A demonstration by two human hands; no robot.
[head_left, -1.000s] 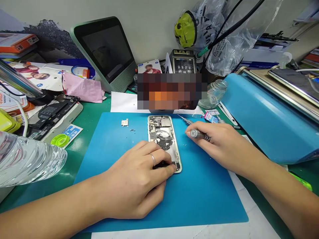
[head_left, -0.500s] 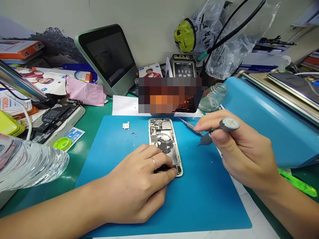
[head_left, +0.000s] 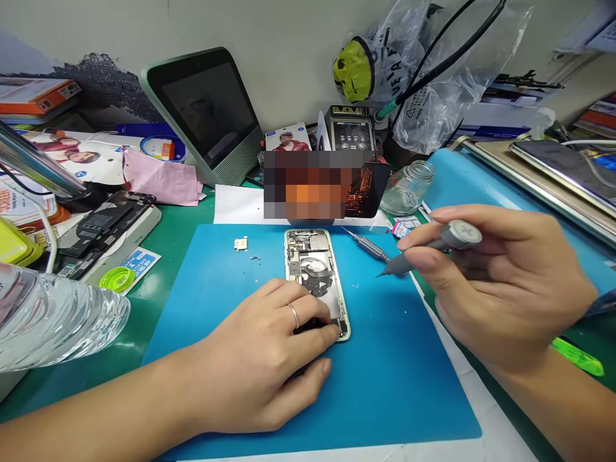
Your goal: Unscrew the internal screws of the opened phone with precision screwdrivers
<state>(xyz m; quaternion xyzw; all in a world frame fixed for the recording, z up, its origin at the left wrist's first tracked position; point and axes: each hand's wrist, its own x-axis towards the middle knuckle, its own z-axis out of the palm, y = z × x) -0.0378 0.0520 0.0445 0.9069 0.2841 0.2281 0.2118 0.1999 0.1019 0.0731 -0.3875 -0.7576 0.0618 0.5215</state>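
Observation:
In the head view an opened smartphone lies face up, its internal parts bare. My left hand rests over its lower end, fingers bent and pressing on the phone; the parts beneath them are hidden. The thumb sits lower, off the phone. To the right, above the blue mat, my right hand pinches a grey screwdriver between thumb and fingers, its thin tip pointing left and down, apart from the phone. A second screwdriver lies on the mat behind it. Left of the phone lie a small metal plate and tiny loose parts.
A propped phone, partly blurred, stands just behind the mat, with a glass jar beside it. A smart display is at the back. On the left are a clear bottle and another opened phone. A blue case-like object stands right.
My right hand has shifted right and turned, tilting the screwdriver flatter. My left thumb has moved away from the fingers; those stay on the phone. The view has shifted slightly.

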